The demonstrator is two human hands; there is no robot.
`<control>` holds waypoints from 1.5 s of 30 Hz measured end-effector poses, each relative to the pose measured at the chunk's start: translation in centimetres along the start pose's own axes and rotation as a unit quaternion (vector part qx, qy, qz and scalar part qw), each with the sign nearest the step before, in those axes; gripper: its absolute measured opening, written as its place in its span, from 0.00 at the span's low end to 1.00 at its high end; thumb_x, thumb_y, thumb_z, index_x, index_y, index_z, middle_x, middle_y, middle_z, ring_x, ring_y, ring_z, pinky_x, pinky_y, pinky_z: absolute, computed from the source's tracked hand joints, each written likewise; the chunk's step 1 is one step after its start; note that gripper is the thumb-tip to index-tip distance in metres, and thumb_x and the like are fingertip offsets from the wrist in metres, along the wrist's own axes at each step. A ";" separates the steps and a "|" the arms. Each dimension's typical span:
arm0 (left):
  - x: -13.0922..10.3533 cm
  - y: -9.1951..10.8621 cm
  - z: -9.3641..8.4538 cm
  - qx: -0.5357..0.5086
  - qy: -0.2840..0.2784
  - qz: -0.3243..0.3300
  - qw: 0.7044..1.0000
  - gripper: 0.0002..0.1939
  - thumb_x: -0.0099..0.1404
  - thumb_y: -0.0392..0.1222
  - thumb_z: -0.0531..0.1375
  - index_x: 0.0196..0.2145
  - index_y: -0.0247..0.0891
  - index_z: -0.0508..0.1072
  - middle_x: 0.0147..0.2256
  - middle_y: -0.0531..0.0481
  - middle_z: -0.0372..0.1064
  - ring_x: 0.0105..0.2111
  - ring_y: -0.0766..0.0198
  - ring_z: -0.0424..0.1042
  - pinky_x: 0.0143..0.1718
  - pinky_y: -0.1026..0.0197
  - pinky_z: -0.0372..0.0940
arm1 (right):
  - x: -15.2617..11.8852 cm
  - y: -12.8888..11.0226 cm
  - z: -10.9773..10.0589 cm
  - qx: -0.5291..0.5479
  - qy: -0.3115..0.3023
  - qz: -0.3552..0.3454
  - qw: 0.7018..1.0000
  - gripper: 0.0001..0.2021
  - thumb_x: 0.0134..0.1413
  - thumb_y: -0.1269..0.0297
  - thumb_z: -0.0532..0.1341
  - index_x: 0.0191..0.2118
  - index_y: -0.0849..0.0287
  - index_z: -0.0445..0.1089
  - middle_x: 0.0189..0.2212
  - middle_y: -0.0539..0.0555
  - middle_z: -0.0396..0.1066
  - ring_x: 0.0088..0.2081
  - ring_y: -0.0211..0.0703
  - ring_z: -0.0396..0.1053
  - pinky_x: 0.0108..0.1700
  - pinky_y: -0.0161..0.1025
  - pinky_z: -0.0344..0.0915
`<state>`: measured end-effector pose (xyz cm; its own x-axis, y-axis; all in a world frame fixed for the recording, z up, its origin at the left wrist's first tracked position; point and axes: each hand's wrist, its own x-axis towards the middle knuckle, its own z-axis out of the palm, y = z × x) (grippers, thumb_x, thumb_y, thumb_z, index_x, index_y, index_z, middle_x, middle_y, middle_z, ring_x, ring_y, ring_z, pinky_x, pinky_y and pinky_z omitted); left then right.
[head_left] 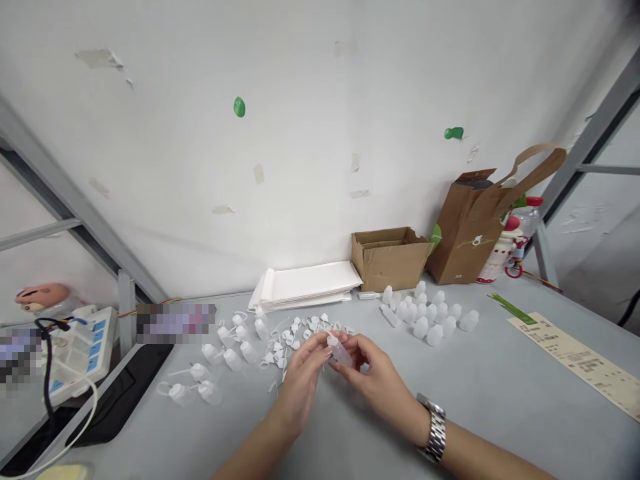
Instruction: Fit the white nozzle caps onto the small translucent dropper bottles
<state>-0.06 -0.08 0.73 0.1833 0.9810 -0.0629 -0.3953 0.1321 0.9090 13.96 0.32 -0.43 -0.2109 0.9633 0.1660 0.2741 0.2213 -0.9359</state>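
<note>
Clearly, the small bottle [341, 352] is made of frosted, translucent plastic, pale and milky, with a slim straight body that lets a little of the light through. It is tilted, its white top end pointing up and to the left of the view and its base down to the right, raised in front of the person above the grey table [325, 443]. Both hands grasp it: the left hand [306, 373] pinches near the top, thumb in front, while the right hand [371, 367] has its fingers curled about the lower body. Exactly how the top is formed is too small to tell. Just beyond the hands lies a loose pile of white caps [287, 337], several with thin strap loops. To the left stand squat bottles [233, 360] of the same cloudy plastic, with white tops, some carrying looped straps and thin dark tips. To the right, near a cardboard box [395, 267], a close cluster of translucent bottles [434, 333] stands mostly upright, rounded at the shoulder and narrower at the neck, with a slender bottle [390, 316] lying on its side next to them.
</note>
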 end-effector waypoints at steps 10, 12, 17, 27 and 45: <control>0.0 -0.1 -0.1 0.027 -0.011 0.008 1.000 0.13 0.58 0.39 0.58 0.41 0.39 0.75 0.42 0.46 0.73 0.49 0.54 0.65 0.52 0.55 0.54 | -0.3 0.3 0.2 -0.052 0.013 -0.030 0.998 0.04 0.52 0.67 0.59 0.34 0.57 0.63 0.30 0.49 0.65 0.29 0.38 0.61 0.33 0.36 0.60; 0.0 -0.1 -0.1 0.030 -0.014 0.012 0.999 0.13 0.58 0.38 0.58 0.41 0.40 0.75 0.42 0.47 0.74 0.48 0.54 0.66 0.51 0.55 0.55 | -0.5 0.4 0.2 -0.064 0.014 -0.035 0.997 0.03 0.52 0.67 0.59 0.34 0.57 0.63 0.31 0.49 0.65 0.30 0.38 0.61 0.33 0.36 0.61; 0.0 0.0 0.1 0.024 0.003 0.001 1.000 0.13 0.56 0.38 0.59 0.39 0.39 0.77 0.41 0.46 0.74 0.49 0.53 0.65 0.53 0.54 0.54 | -0.6 0.4 0.2 -0.102 0.012 -0.040 0.994 0.03 0.54 0.67 0.57 0.35 0.57 0.61 0.31 0.49 0.65 0.30 0.39 0.62 0.34 0.37 0.61; 0.0 -0.6 -0.1 -0.027 0.015 -0.027 0.999 0.15 0.55 0.35 0.59 0.41 0.37 0.77 0.44 0.45 0.74 0.53 0.52 0.62 0.58 0.52 0.48 | -0.5 0.5 0.4 -0.107 0.026 -0.021 0.994 0.05 0.54 0.64 0.58 0.31 0.56 0.60 0.26 0.48 0.63 0.26 0.38 0.59 0.29 0.35 0.57; 0.5 -0.5 -0.4 -0.090 -0.017 -0.051 0.994 0.15 0.58 0.36 0.55 0.43 0.35 0.74 0.38 0.44 0.75 0.45 0.55 0.68 0.47 0.56 0.57 | 0.1 -0.3 0.0 0.093 -0.030 0.060 0.993 0.09 0.44 0.65 0.63 0.25 0.58 0.61 0.21 0.44 0.59 0.24 0.34 0.55 0.27 0.32 0.54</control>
<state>-0.11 0.43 0.05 0.2607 0.9560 -0.1343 -0.5268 0.2574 0.8101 13.84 0.34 -0.10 -0.2433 0.9693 0.0360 0.1231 0.0677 -0.9901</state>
